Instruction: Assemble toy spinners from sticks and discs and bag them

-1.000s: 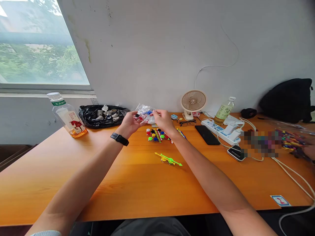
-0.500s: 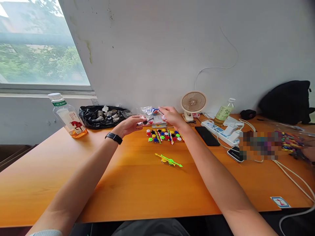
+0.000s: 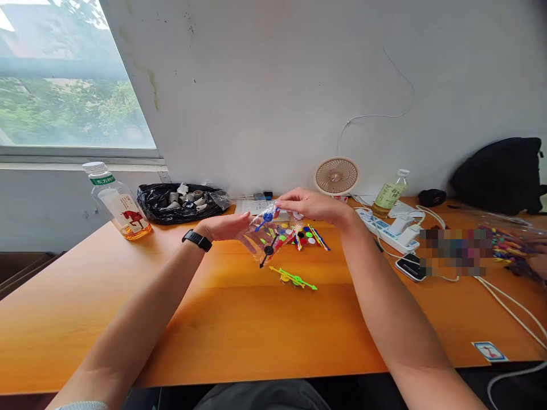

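Observation:
My right hand [image 3: 299, 202] pinches the upper edge of a clear plastic bag [image 3: 252, 228] above the table. A blue arrow spinner [image 3: 267, 217] shows at the bag just below those fingertips. Lower down, a black arrow spinner [image 3: 268, 250] points toward the table; whether it is inside the bag I cannot tell. My left hand [image 3: 228, 228] is open, its fingers stretched out under and behind the bag, partly seen through the plastic. Behind the bag lie several coloured discs and arrows [image 3: 308, 234], partly hidden. Nearer me rests a yellow and green arrow spinner pair [image 3: 293, 279].
At the left stand a drink bottle [image 3: 122, 205] and a black plastic bag [image 3: 171, 213] of scraps. A fan [image 3: 337, 176], a second bottle [image 3: 390, 193], a power strip [image 3: 387, 233] with cables and a phone [image 3: 411, 267] are at the right. Another person's hand [image 3: 536, 265] shows at the right edge.
Both hands have brought the clear bag nearer and lower, over the coloured pieces. My left fingers, earlier closed at the bag, are now stretched under it. The blue and black spinners show plainly.

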The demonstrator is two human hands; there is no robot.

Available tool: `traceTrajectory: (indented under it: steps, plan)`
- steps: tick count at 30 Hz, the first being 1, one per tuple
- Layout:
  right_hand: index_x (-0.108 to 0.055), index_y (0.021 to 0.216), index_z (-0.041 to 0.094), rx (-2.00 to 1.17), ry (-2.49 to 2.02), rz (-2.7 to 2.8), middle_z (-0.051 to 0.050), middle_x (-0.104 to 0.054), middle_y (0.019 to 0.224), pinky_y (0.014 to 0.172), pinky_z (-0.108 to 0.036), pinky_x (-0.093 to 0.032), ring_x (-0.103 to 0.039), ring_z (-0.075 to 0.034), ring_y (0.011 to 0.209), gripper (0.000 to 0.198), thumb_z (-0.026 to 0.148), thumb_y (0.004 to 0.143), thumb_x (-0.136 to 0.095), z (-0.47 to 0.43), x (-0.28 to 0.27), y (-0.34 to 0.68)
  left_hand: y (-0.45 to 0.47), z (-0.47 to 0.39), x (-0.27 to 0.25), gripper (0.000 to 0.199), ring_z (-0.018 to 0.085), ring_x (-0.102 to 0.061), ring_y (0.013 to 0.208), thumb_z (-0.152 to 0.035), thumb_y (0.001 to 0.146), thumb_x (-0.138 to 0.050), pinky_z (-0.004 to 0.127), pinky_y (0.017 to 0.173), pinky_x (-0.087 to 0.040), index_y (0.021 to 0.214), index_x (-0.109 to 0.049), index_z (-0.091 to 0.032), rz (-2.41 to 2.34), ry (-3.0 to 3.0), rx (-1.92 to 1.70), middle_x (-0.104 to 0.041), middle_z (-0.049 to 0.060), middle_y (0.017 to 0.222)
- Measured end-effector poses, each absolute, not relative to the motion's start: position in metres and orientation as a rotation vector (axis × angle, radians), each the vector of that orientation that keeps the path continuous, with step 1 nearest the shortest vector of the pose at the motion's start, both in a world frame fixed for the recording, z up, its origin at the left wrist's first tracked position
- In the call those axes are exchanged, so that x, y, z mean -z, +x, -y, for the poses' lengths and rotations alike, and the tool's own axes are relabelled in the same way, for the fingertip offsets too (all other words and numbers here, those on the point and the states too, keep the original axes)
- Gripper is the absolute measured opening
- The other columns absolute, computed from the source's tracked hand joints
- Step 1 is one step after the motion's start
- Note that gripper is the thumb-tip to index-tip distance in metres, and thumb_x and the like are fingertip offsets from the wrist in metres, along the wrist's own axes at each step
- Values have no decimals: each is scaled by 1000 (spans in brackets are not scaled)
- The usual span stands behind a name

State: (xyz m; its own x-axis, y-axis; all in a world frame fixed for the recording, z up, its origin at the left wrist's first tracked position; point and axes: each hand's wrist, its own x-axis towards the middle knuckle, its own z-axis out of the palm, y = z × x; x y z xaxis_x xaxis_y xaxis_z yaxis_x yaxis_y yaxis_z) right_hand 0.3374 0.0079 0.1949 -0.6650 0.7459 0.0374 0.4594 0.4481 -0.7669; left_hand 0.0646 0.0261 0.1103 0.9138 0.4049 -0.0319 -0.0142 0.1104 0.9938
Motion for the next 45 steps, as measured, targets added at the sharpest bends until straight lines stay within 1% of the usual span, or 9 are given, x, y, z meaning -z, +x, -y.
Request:
traceTrajectory:
  steps: [6, 10, 17, 22, 28, 32, 36, 39, 45]
  plan:
    - [-75, 80, 16, -1025, -901, 2513, -1, -62, 67, 56, -26, -33, -46, -12, 57, 36, 43, 98, -60, 4, -199, 327, 110, 5, -126, 41, 32, -74, 108, -39, 85, -86, 42, 90, -60, 120, -76, -19, -523, 1554, -494, -76, 17, 118]
    - [-72, 73, 16, -915, -1017, 2502, -1, -61, 65, 55, -25, -31, -46, -12, 57, 33, 32, 97, -55, 7, -203, 328, 124, 8, -124, 29, 28, -75, 106, -36, 87, -84, 33, 84, -60, 111, -79, -19, -560, 1582, -608, -77, 15, 115]
    - [-70, 79, 17, -764, -1095, 2321, 2, -48, 61, 52, -26, -27, -38, -11, 55, 24, 22, 93, -51, 4, -207, 335, 117, 0, -121, 33, 23, -75, 94, -43, 90, -80, 29, 76, -58, 112, -76, -18, -606, 1605, -671, -78, 15, 113]
    - [-67, 80, 17, -877, -1075, 2255, 2, -52, 65, 51, -24, -30, -43, -11, 56, 21, 21, 94, -52, 3, -205, 334, 117, -2, -127, 33, 21, -75, 87, -47, 90, -78, 27, 71, -57, 101, -75, -16, -669, 1636, -817, -79, 15, 103]
    - [-65, 83, 18, -1037, -1061, 2009, 0, -58, 63, 43, -23, -35, -45, -11, 48, 17, 28, 97, -60, -1, -201, 332, 105, -2, -146, 22, 19, -73, 77, -34, 88, -81, 29, 75, -59, 87, -75, -13, -813, 1689, -943, -77, 13, 89]
    - [-66, 85, 17, -1160, -839, 1891, -3, -64, 70, 50, -24, -47, -55, -12, 54, 18, 30, 97, -64, -3, -201, 329, 94, 5, -164, 17, 20, -73, 73, -16, 80, -83, 29, 71, -59, 95, -74, -17, -853, 1809, -1037, -75, 7, 85]
    - [-69, 85, 16, -1119, -725, 1802, -4, -69, 79, 59, -25, -54, -63, -13, 62, 18, 32, 94, -71, 2, -203, 323, 84, 11, -177, 17, 19, -70, 72, -1, 75, -74, 25, 66, -54, 78, -75, -17, -924, 1920, -1025, -72, 4, 75]
    - [-70, 87, 16, -1073, -695, 1768, -6, -72, 87, 62, -26, -59, -68, -14, 68, 20, 36, 91, -75, 6, -205, 318, 78, 12, -183, 24, 18, -65, 68, 3, 68, -69, 22, 59, -47, 72, -79, -18, -980, 2098, -935, -72, 4, 70]
    - [-71, 84, 17, -1050, -739, 1816, -6, -72, 86, 73, -31, -65, -71, -19, 77, 30, 43, 82, -85, 12, -205, 311, 75, 12, -185, 32, 18, -64, 63, 4, 65, -74, 23, 55, -42, 84, -84, -19, -1056, 2172, -851, -75, 4, 73]
